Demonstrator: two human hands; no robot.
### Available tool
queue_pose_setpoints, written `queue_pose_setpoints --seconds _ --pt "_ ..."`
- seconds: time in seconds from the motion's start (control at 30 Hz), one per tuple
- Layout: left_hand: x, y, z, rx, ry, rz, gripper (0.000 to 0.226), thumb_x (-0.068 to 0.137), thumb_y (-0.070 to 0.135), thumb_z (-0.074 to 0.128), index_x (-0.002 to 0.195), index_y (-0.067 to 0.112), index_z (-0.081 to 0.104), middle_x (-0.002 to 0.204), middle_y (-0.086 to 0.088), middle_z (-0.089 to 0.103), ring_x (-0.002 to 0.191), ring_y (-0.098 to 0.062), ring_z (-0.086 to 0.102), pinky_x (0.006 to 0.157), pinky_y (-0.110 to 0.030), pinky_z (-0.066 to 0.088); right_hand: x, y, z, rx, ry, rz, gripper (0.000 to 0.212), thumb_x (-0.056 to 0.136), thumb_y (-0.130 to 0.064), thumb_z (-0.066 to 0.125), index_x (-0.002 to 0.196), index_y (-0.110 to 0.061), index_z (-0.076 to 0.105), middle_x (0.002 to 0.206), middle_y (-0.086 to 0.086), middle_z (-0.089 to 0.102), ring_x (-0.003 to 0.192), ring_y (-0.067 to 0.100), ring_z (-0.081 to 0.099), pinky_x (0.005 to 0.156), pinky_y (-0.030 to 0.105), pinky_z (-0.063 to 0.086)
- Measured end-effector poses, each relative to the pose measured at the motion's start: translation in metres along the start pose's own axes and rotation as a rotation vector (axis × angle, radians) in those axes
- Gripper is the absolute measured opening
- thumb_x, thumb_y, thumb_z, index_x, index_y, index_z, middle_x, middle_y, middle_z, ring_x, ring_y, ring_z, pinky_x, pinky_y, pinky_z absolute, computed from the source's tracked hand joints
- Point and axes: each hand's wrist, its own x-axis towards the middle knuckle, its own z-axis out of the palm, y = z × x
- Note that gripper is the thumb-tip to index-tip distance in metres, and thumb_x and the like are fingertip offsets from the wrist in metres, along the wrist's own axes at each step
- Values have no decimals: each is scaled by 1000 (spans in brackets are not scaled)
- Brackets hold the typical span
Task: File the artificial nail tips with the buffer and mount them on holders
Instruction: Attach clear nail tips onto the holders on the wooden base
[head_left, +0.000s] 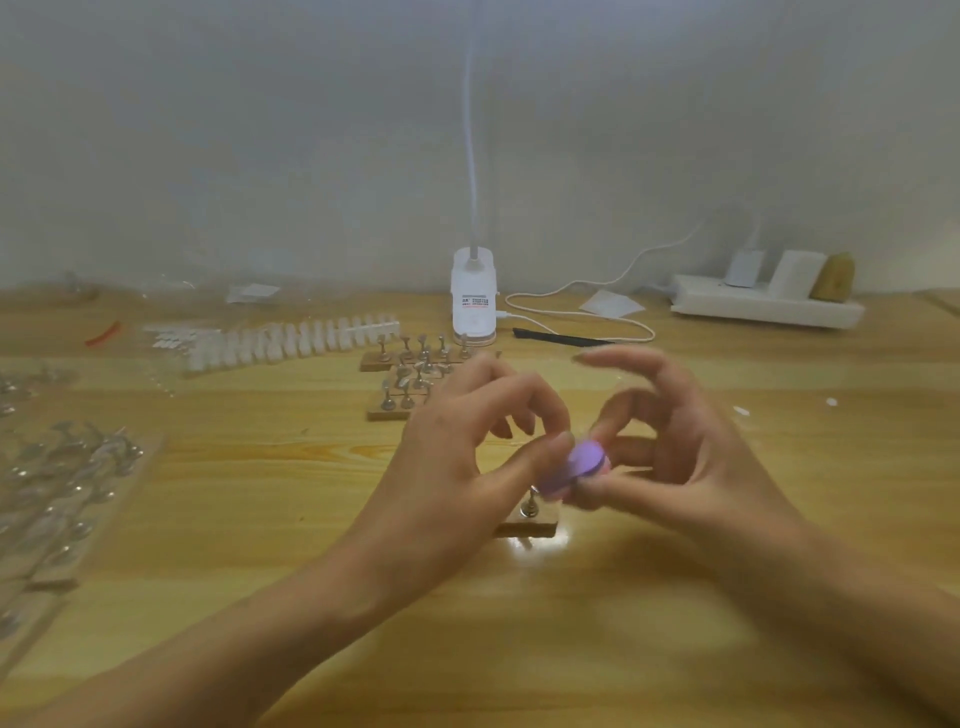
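A small purple buffer block (574, 467) is gripped between the thumb and fingers of my right hand (670, 441), which is blurred. My left hand (467, 441) meets it from the left, its thumb and forefinger pinched at the buffer's upper edge; a nail tip there is too small to make out. Just below the hands a metal holder (530, 505) stands on a small wooden base (530, 527). Behind the hands, several more metal holders (415, 371) stand on wooden bases. A row of white nail tips (291, 340) lies farther left.
A white clip lamp (472, 299) stands at the back centre with its cable (582, 314) looping right. A white power strip (763, 306) sits back right. Clear packs of holders (62, 483) lie along the left edge. A black strip (561, 338) lies behind the hands.
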Motion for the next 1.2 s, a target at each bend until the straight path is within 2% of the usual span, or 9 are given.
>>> queue_pose_setpoints --seconds 0.1,0.2,0.33,0.43,0.63,0.7,0.87,1.03,1.2 --pt "0 -1 -3 -26 23 -27 12 87 28 72 78 31 64 90 11 54 87 0 53 76 -3 34 4 -3 -5 32 135 1 74 66 -18 91 129 -33 56 88 4 58 84 30 74 76 34 60" --pt "0 -1 -1 -52 13 -67 6 82 34 67 77 30 65 88 11 54 85 -1 52 74 -4 34 0 2 5 23 -24 12 77 72 -7 86 136 -33 53 90 8 57 84 35 73 75 33 59" --pt "1 -5 -5 -116 41 -130 14 86 31 74 74 32 65 90 8 56 81 1 52 70 -4 36 4 0 0 107 106 -20 73 70 -8 85 132 -30 54 87 2 58 86 29 75 75 29 58" --pt "-1 -4 -4 -139 24 -165 18 85 26 73 72 35 65 93 5 57 81 0 52 68 -4 34 4 2 5 52 -27 17 74 74 -3 83 135 -32 53 90 6 57 85 34 73 74 31 59" --pt "2 -4 -8 -183 56 -171 16 82 31 76 70 35 67 85 15 54 72 6 51 65 -4 38 8 -3 1 93 60 15 77 67 -14 88 134 -31 54 89 2 59 89 32 74 78 30 58" --pt "2 -3 -7 -169 33 -180 14 80 35 77 71 35 67 90 5 56 80 1 53 67 -7 37 4 -1 7 82 -50 14 76 73 -7 85 136 -33 52 89 4 60 87 36 74 76 32 59" --pt "4 -2 -14 -287 19 -211 13 78 37 76 75 28 69 86 -3 54 81 -8 54 70 -12 43 10 -6 0 227 17 92 79 68 -9 84 138 -25 51 89 9 63 83 29 74 73 27 58" --pt "2 3 -11 -326 -22 -253 19 78 37 78 79 20 69 97 -20 63 92 -23 61 88 -42 44 10 -3 4 243 -50 64 78 67 -7 80 138 -27 52 85 6 63 78 26 73 72 28 58" --pt "3 5 -12 -329 -32 -275 15 78 38 72 75 24 68 95 -18 62 86 -17 60 83 -36 43 7 -2 5 180 -74 65 80 68 -8 81 139 -28 51 87 5 61 80 28 73 73 28 58"
